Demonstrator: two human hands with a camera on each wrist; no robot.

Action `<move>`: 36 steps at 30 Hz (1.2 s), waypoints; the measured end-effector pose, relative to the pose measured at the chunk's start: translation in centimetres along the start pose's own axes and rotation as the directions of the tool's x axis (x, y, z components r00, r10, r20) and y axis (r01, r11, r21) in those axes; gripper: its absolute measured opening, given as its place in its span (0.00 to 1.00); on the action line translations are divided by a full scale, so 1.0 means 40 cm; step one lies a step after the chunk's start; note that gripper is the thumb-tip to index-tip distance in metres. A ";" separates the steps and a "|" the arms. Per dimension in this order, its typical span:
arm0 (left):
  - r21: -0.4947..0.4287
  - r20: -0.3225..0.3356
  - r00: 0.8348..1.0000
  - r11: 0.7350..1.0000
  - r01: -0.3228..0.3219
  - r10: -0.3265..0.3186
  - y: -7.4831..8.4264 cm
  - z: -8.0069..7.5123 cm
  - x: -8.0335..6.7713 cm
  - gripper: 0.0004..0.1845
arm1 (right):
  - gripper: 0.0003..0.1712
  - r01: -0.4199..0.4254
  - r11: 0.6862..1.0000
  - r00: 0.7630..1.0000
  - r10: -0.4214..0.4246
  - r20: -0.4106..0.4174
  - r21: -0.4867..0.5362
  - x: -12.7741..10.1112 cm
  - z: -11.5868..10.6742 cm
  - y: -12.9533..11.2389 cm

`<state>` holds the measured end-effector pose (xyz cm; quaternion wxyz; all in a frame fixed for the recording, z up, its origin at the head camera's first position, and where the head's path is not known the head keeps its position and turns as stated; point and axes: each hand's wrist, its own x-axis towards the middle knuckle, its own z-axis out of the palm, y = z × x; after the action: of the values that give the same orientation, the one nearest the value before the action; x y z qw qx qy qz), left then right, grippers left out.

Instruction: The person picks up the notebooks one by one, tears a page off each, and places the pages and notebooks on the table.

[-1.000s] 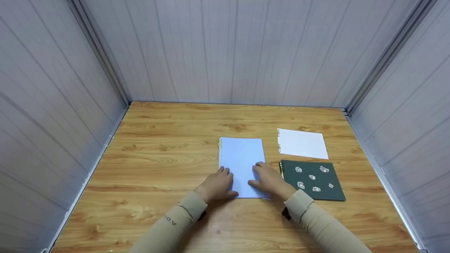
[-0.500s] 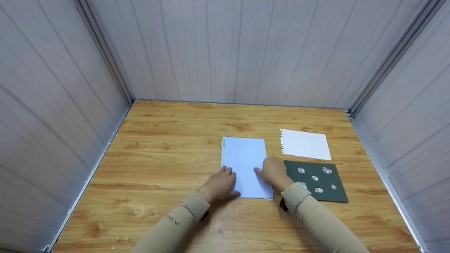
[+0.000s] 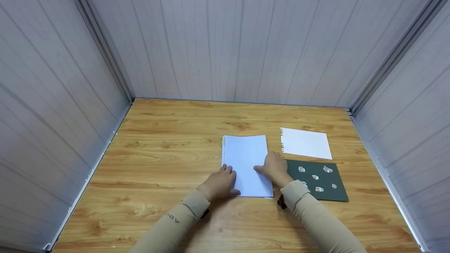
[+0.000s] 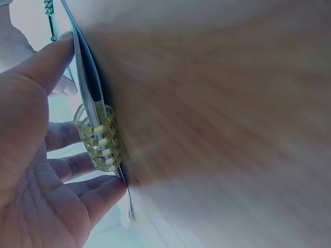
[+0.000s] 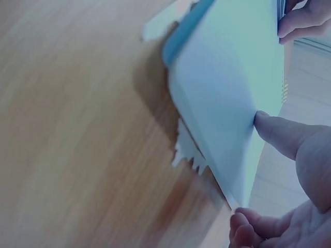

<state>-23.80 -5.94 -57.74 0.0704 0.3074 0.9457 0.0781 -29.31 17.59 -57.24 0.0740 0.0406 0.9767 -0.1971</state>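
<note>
A ring-bound notebook (image 3: 244,151) lies open at a blank white page in the middle of the table. My left hand (image 3: 218,183) rests on its lower left part, fingers extended beside the yellowish plastic rings (image 4: 101,137) and thumb at the near edge. At the right edge, my right hand (image 3: 275,166) pinches the page (image 5: 222,77), thumb on top and fingertips curled at the rim. That page bows slightly, with a gap to the blue-green layer beneath. A ragged torn paper edge (image 5: 189,147) sticks out from under the notebook.
A dark green notebook (image 3: 325,191) with several stickers lies right of the white one, close to my right hand. Behind it is a loose white sheet (image 3: 306,143) with a torn left edge. Pale panel walls (image 3: 225,52) enclose the wooden table (image 3: 168,154).
My right hand has slid from on top of the page to its right edge and taken hold there. The page's far edge now curves slightly. My left hand stays in place.
</note>
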 end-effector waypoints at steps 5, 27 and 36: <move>-0.017 0.015 1.000 1.000 0.003 -0.002 -0.016 -0.003 0.000 0.37 | 0.35 -0.016 0.978 1.000 0.016 0.005 0.208 -0.004 -0.013 0.003; 0.124 -0.194 0.980 0.989 0.076 -0.051 0.107 -0.007 -0.014 0.47 | 0.19 -0.086 0.618 0.994 0.002 0.108 0.781 -0.013 -0.117 -0.045; 0.072 -0.431 0.892 0.980 0.185 -0.137 0.140 -0.008 -0.012 0.38 | 0.24 -0.017 0.544 0.989 -0.115 0.095 0.839 -0.020 -0.127 -0.088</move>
<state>-20.27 -1.78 -56.30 -0.1478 0.2072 0.9634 0.0843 -29.56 16.29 -51.14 0.1076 0.0298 0.7577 -0.6430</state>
